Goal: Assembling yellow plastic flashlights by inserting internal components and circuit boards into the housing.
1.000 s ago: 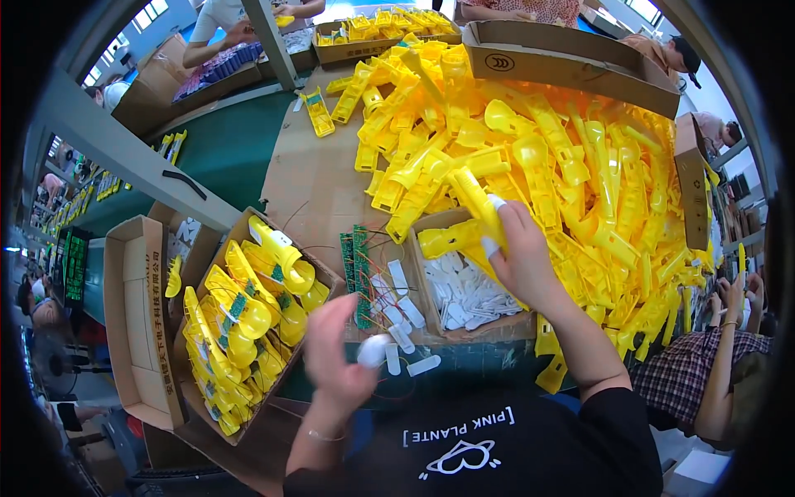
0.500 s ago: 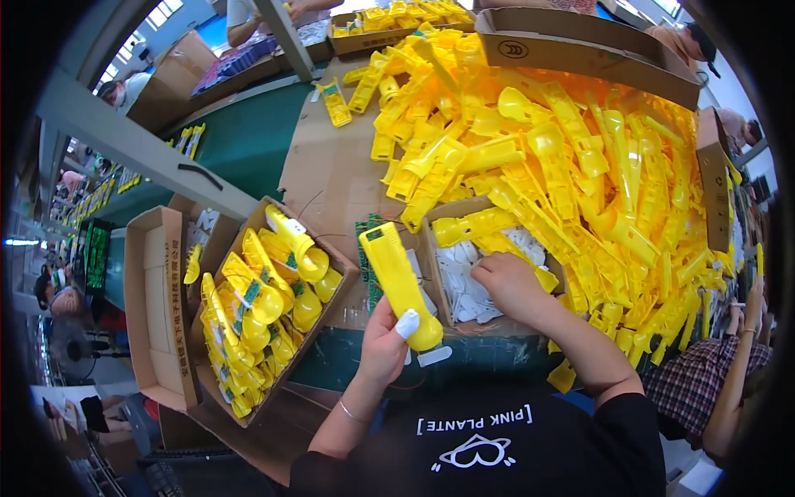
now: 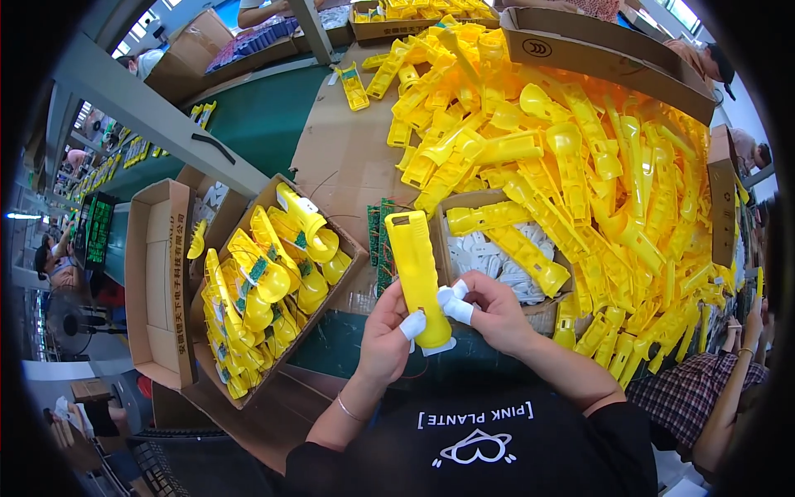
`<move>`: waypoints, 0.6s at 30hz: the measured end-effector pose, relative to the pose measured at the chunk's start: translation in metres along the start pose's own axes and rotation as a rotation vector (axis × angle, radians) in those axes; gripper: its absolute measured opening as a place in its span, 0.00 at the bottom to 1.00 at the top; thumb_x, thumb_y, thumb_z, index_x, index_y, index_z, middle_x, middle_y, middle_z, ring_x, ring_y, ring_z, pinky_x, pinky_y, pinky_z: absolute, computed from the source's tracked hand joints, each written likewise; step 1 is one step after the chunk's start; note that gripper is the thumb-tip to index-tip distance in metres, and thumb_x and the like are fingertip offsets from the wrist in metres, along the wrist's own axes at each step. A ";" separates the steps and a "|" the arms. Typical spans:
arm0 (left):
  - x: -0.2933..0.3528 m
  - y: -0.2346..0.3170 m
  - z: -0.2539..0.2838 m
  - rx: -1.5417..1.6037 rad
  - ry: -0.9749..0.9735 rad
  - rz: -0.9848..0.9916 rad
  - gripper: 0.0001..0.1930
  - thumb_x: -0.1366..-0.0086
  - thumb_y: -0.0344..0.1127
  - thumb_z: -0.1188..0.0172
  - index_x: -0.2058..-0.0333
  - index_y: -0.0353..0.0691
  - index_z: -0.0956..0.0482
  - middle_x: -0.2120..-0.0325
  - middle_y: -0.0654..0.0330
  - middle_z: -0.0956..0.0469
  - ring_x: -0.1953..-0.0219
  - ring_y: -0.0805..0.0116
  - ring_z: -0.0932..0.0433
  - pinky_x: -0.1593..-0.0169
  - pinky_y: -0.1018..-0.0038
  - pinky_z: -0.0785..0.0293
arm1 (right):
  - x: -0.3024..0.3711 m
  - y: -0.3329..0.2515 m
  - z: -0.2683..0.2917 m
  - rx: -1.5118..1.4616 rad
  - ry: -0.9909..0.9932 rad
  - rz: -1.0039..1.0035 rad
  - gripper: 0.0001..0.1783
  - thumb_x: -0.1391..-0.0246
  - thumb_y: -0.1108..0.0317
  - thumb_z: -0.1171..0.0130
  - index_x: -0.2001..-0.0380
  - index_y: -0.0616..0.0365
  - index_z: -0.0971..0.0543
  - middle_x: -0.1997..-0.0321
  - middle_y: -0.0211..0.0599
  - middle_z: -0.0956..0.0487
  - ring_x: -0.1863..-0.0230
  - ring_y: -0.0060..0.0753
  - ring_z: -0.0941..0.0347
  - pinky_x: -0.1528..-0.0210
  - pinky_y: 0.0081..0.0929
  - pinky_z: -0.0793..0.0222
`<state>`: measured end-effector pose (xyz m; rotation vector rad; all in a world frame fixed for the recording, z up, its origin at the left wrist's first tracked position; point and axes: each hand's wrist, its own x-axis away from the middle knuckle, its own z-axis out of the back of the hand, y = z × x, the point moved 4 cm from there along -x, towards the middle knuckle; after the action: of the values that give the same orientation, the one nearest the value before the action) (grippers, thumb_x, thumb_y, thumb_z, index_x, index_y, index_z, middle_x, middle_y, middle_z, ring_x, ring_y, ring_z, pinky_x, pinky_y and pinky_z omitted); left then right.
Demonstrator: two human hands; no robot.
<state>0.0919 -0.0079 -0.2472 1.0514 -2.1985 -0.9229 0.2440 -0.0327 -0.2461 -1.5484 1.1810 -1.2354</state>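
Near centre frame, a long yellow plastic shell (image 3: 416, 265) is pinched by the left hand (image 3: 384, 335); what is gripped by the curled right hand (image 3: 494, 315) beside it cannot be told. Already boxed at left are yellow shells (image 3: 274, 284) with green circuit boards (image 3: 257, 269); at upper right, loose yellow shells (image 3: 570, 161) seemingly remain.

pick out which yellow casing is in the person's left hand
The long yellow casing between the two hands: the left hand grips its lower part, the right hand beside its right edge. Casings in the heap lie apart from both hands.
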 end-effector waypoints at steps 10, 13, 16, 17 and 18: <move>0.014 -0.015 0.012 -0.237 0.017 -0.138 0.44 0.43 0.43 0.40 0.38 0.38 0.61 0.48 0.58 0.40 0.47 0.68 0.37 0.44 0.72 0.39 | -0.003 -0.002 -0.030 -0.125 -0.102 -0.066 0.06 0.49 0.71 0.42 0.69 0.59 0.27 0.73 0.23 0.26 0.72 0.12 0.31 0.69 0.13 0.34; 0.019 -0.014 0.016 -0.367 0.040 -0.122 0.44 0.43 0.40 0.40 0.38 0.38 0.62 0.48 0.58 0.40 0.49 0.69 0.36 0.46 0.73 0.38 | -0.006 0.010 -0.033 0.096 -0.109 0.031 0.06 0.50 0.71 0.41 0.71 0.60 0.27 0.76 0.23 0.27 0.74 0.12 0.32 0.71 0.13 0.34; 0.030 -0.013 0.029 -0.376 0.068 -0.096 0.45 0.44 0.37 0.39 0.38 0.38 0.64 0.49 0.57 0.41 0.49 0.69 0.36 0.47 0.73 0.37 | -0.010 0.005 -0.043 0.364 -0.177 0.038 0.06 0.51 0.72 0.41 0.73 0.61 0.27 0.79 0.24 0.28 0.76 0.12 0.33 0.72 0.14 0.34; 0.033 -0.014 0.031 -0.333 0.095 -0.100 0.42 0.46 0.32 0.39 0.38 0.38 0.57 0.52 0.59 0.38 0.52 0.70 0.33 0.49 0.75 0.35 | -0.013 0.005 -0.046 0.397 -0.227 0.043 0.04 0.51 0.72 0.42 0.74 0.60 0.26 0.81 0.25 0.28 0.77 0.13 0.32 0.74 0.17 0.34; 0.037 -0.017 0.038 -0.330 0.100 -0.099 0.42 0.46 0.32 0.39 0.38 0.38 0.57 0.52 0.59 0.38 0.52 0.70 0.33 0.49 0.75 0.35 | -0.019 0.003 -0.044 0.398 -0.231 0.039 0.04 0.51 0.72 0.42 0.74 0.60 0.26 0.81 0.25 0.28 0.77 0.13 0.32 0.74 0.17 0.34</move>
<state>0.0525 -0.0330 -0.2777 1.0284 -1.8468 -1.2017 0.1989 -0.0164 -0.2449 -1.3198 0.7590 -1.1477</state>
